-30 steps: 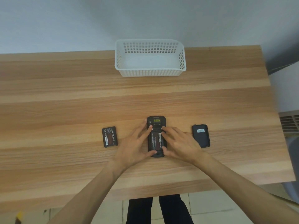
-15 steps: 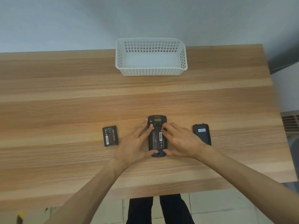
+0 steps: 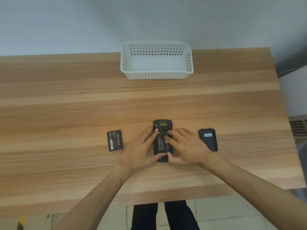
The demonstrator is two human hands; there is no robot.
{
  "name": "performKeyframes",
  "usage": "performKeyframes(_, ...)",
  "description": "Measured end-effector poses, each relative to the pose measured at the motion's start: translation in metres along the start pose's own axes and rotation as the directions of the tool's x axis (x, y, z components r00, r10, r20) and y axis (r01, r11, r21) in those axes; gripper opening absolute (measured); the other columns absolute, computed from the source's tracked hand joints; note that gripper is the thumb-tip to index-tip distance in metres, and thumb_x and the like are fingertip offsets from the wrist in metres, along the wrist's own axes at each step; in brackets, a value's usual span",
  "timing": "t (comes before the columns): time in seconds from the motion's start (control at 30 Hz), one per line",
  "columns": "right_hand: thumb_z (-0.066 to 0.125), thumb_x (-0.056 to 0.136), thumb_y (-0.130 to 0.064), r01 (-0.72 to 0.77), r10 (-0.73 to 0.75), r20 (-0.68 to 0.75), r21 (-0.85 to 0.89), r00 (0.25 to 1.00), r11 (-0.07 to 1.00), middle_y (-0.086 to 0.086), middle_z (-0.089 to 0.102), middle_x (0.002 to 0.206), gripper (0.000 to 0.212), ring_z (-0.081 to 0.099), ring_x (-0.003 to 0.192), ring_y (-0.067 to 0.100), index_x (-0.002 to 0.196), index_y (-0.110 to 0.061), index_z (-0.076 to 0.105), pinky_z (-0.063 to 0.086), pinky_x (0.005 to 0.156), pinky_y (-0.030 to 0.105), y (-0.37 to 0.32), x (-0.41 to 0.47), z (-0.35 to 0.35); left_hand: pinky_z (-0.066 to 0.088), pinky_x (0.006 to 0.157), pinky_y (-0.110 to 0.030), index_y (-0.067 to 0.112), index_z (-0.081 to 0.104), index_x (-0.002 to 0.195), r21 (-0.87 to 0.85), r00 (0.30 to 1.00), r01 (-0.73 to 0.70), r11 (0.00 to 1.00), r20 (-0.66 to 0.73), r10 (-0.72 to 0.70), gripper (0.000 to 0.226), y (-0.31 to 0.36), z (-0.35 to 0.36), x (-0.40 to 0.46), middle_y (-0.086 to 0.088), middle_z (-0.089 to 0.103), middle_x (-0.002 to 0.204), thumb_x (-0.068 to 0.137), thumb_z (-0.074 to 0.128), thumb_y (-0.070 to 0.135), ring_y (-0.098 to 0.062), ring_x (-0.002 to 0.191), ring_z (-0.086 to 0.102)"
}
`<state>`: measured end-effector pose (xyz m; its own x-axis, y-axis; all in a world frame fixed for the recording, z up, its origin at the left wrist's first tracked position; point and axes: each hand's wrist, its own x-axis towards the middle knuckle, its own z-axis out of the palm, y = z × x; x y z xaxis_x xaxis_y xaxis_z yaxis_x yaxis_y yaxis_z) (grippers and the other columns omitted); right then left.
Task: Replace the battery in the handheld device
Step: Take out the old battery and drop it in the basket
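The left hand (image 3: pixel 141 151) and right hand (image 3: pixel 186 146) lay spread, fingers pressing a battery (image 3: pixel 162 143) into the handheld device (image 3: pixel 162 128), gripping nothing. Left of the device lay a loose battery (image 3: pixel 114 140), to its right the unfitted cover (image 3: pixel 208 139).

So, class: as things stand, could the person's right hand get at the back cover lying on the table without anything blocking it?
Probably yes. The back cover lies flat just beside the right hand, on its outer side, with only bare table around it. The hand would first have to leave the handheld device.

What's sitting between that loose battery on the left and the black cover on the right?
In the head view, the handheld device lies between the loose battery and back cover, with both hands on it.
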<state>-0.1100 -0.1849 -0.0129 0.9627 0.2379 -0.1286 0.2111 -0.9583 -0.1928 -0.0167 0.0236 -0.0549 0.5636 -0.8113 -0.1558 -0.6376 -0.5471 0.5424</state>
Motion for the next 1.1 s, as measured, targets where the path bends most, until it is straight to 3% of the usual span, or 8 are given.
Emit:
performKeyframes(0.07,0.059,0.088,-0.052,0.011,-0.011,-0.041,0.005,0.999,1.000,0.011,0.068,0.111,0.054,0.064,0.103,0.028,0.115,-0.008,0.070,0.058,0.086,0.040,-0.001,-0.002,-0.001,0.063,0.084,-0.041,0.020,0.040,0.157,-0.024,1.000,-0.002,1.000,-0.015,0.002,0.092,-0.002,0.001,-0.001,-0.005,0.031,0.168,0.085,0.047,0.076,-0.025,0.142,0.052)
performKeyframes(0.27,0.043,0.103,-0.035,0.090,-0.090,-0.006,0.030,0.996,0.995,0.008,0.068,0.107,0.039,0.066,0.094,0.023,0.117,-0.007,0.065,0.059,0.055,0.036,0.000,-0.001,-0.009,0.056,0.101,-0.037,0.028,0.033,0.160,-0.113,1.000,-0.017,0.993,-0.003,0.017,0.088,-0.011,0.001,-0.003,0.003,0.024,0.171,0.087,0.059,0.070,-0.017,0.149,0.040)
performKeyframes(0.37,0.044,0.103,-0.029,-0.072,0.084,-0.088,0.123,0.993,0.990,0.006,0.071,0.102,0.031,0.068,0.085,0.023,0.112,-0.009,0.067,0.056,0.054,0.037,0.010,0.010,-0.034,0.051,0.109,-0.040,0.028,0.032,0.160,-0.152,1.000,-0.016,0.988,0.005,0.017,0.084,-0.013,-0.002,-0.005,0.009,0.021,0.171,0.091,0.059,0.066,-0.012,0.153,0.033)
performKeyframes(0.47,0.045,0.103,-0.032,-0.276,0.310,-0.067,0.309,0.948,0.910,0.000,0.068,0.096,0.030,0.064,0.080,0.021,0.114,-0.014,0.065,0.051,0.066,0.035,0.028,0.032,-0.071,0.050,0.111,-0.043,0.024,0.033,0.160,-0.169,1.000,-0.014,0.986,0.010,0.015,0.082,-0.015,-0.003,-0.010,0.012,0.022,0.171,0.093,0.060,0.063,-0.012,0.152,0.035)
performKeyframes(0.57,0.051,0.104,-0.023,-0.323,0.431,-0.156,0.453,0.889,0.831,-0.002,0.065,0.088,0.023,0.064,0.073,0.017,0.112,-0.009,0.067,0.054,0.067,0.034,0.053,0.061,-0.108,0.047,0.114,-0.042,0.022,0.036,0.159,-0.187,1.000,-0.024,0.982,-0.001,0.024,0.085,-0.017,0.001,-0.018,0.009,0.024,0.170,0.090,0.063,0.063,-0.014,0.150,0.038)
performKeyframes(0.7,0.053,0.103,-0.020,-0.347,0.529,-0.264,0.513,0.807,0.785,0.003,0.069,0.083,0.021,0.066,0.061,-0.005,0.110,-0.007,0.069,0.049,0.064,0.012,0.089,0.112,-0.140,0.034,0.119,-0.032,0.020,0.039,0.158,-0.187,0.999,-0.037,0.982,-0.013,0.035,0.093,-0.024,0.008,-0.028,0.008,0.025,0.170,0.082,0.072,0.065,-0.011,0.151,0.035)
performKeyframes(0.87,0.056,0.100,-0.020,-0.352,0.448,-0.329,0.313,0.831,0.882,0.013,0.076,0.102,0.024,0.069,0.081,0.024,0.107,-0.007,0.075,0.052,0.081,0.034,0.133,0.165,-0.142,0.024,0.123,-0.037,0.023,0.033,0.160,-0.167,0.999,-0.027,0.986,0.022,0.031,0.092,-0.027,0.009,-0.033,0.008,0.020,0.172,0.085,0.068,0.064,-0.014,0.154,0.030)
performKeyframes(1.1,0.054,0.102,-0.023,-0.325,0.328,-0.096,0.043,0.940,0.945,0.023,0.072,0.096,0.030,0.065,0.088,0.040,0.104,-0.002,0.076,0.047,0.077,0.041,0.161,0.206,-0.102,0.015,0.125,-0.037,0.022,0.034,0.159,-0.116,1.000,-0.011,0.993,0.012,0.013,0.092,-0.022,0.014,-0.034,0.004,0.017,0.173,0.083,0.072,0.059,-0.014,0.155,0.026)
